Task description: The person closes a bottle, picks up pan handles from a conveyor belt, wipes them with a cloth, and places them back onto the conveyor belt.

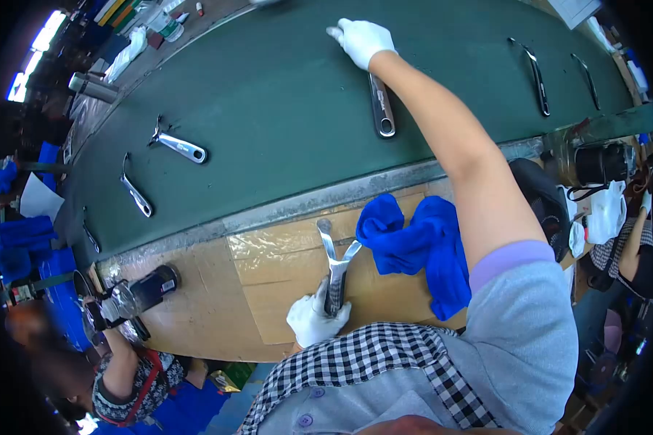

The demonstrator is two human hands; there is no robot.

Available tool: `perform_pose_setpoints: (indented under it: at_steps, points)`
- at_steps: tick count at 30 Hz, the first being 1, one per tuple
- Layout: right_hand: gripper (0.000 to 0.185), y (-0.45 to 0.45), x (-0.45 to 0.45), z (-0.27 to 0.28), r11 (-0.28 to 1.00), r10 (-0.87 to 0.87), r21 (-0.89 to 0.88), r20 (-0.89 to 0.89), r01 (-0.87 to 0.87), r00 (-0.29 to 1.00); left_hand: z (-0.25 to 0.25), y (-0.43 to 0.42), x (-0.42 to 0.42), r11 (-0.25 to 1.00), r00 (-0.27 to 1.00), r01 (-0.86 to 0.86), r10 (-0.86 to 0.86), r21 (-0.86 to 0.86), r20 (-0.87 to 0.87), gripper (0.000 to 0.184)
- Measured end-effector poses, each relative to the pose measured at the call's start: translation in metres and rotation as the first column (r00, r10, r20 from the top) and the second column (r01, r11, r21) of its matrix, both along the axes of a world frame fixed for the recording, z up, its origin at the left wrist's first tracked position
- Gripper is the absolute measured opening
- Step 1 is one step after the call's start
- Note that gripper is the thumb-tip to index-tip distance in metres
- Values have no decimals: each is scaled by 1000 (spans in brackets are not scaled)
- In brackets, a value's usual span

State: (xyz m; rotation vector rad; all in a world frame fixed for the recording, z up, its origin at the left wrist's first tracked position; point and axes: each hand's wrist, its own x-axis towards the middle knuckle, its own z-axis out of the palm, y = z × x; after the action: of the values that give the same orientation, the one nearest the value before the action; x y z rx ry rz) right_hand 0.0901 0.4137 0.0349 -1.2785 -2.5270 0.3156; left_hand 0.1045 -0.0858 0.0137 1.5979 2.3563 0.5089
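My left hand (pixel 315 320), in a white glove, is closed round the dark handle of a Y-shaped metal hand tool (pixel 333 272). The tool's two bright prongs point away from me above the cardboard. My right hand (pixel 364 42), also white-gloved, reaches far over the green belt with its fingers pointing left and nothing visible in them. Below its wrist lies a similar tool (pixel 382 109), a hole in its handle end; my hand and forearm hide its head. A crumpled blue cloth (pixel 421 250) rests right of the held tool.
More metal tools (pixel 181 145) lie spread along the green belt (pixel 268 123), with others (pixel 539 80) at the right. The belt's metal edge (pixel 297 210) borders the cardboard-covered bench (pixel 196 312). A dark jar (pixel 152 286) stands left. Co-workers (pixel 134 380) sit at both sides.
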Motion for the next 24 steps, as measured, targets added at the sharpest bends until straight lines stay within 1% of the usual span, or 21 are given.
perform_pose_setpoints:
  at_steps: [1, 2, 3, 4, 5, 7, 8, 9, 10, 11, 13, 14, 15, 16, 17, 18, 19, 20, 21, 23, 24]
  points:
    - [47, 12, -2, 2, 998, -20, -64, -6, 20, 1000, -2, 2, -1, 999, 1000, 4, -3, 39, -23, 65]
    - [47, 21, -3, 5, 998, -25, -53, -12, 25, 1000, -1, 2, -1, 999, 1000, -11, 11, 33, -17, 66]
    - [47, 30, -3, 2, 995, -5, -103, 12, 6, 1000, 0, 3, 0, 999, 1000, -6, 7, 47, -25, 66]
    - [48, 37, -5, 3, 989, 18, -144, 31, -13, 999, 1, 5, 0, 999, 999, -31, 31, 17, 8, 66]
    - [44, 39, -5, 5, 991, 11, -130, 30, -7, 999, 3, 5, 1, 999, 998, -54, 54, -10, 40, 66]
    - [43, 38, 0, 6, 993, 19, 117, 56, -25, 998, 1, 5, 1, 996, 997, -64, 61, 61, 36, 63]
    - [38, 46, -2, 2, 992, -77, 92, -53, 82, 996, 2, 7, 1, 995, 999, -53, 51, 86, 18, 62]
    - [38, 45, 6, 3, 991, -77, 103, -59, 82, 995, 5, 6, 3, 994, 999, -41, 40, 101, 6, 60]
    - [36, 43, 17, 5, 980, -145, 130, -66, 153, 987, 8, 5, 3, 995, 997, -49, 43, 90, 70, 57]
    - [33, 45, 27, 10, 962, -210, 163, -72, 219, 975, 6, 4, 4, 994, 997, -50, 44, 101, 61, 56]
    - [31, 34, 46, 19, 882, -452, 22, -246, 471, 857, -4, 0, 2, 993, 997, -54, 48, 109, 57, 55]
    - [31, 25, 59, 21, 888, -417, 74, -289, 454, 862, -6, -2, 2, 989, 996, -67, 60, 129, 58, 53]
    - [31, 8, 73, 28, 924, -330, 67, -352, 375, 876, -13, -5, 1, 991, 997, -73, 74, 114, -8, 48]
    - [31, -13, 86, 35, 952, -262, 72, -321, 299, 910, -12, -3, 0, 991, 996, -79, 73, 110, 56, 42]
    - [31, -36, 99, 40, 973, -190, 70, -288, 218, 939, -19, -4, -1, 979, 994, -81, 66, 185, 85, 35]
    - [31, -62, 114, 39, 977, -187, 48, -261, 206, 947, -21, -6, 1, 974, 988, -125, 104, 191, 114, 28]
    - [31, -89, 130, 37, 998, -5, 54, -177, 15, 984, -16, -4, 2, 955, 991, -113, 88, 275, 102, 24]
    - [31, -116, 142, 37, 983, 181, 53, -106, -176, 978, -15, -5, 2, 947, 990, -112, 82, 300, 113, 24]
    - [29, -151, 154, 39, 979, 200, -27, -111, -204, 974, -15, -5, 0, 937, 991, -104, 69, 332, 117, 24]
    - [28, -203, 179, 37, 947, 322, -6, -57, -322, 945, -17, -5, -1, 935, 991, -103, 68, 339, 114, 25]
    - [29, -223, 189, 33, 950, 313, 11, -76, -313, 947, -18, -5, -1, 930, 992, -100, 65, 353, 111, 25]
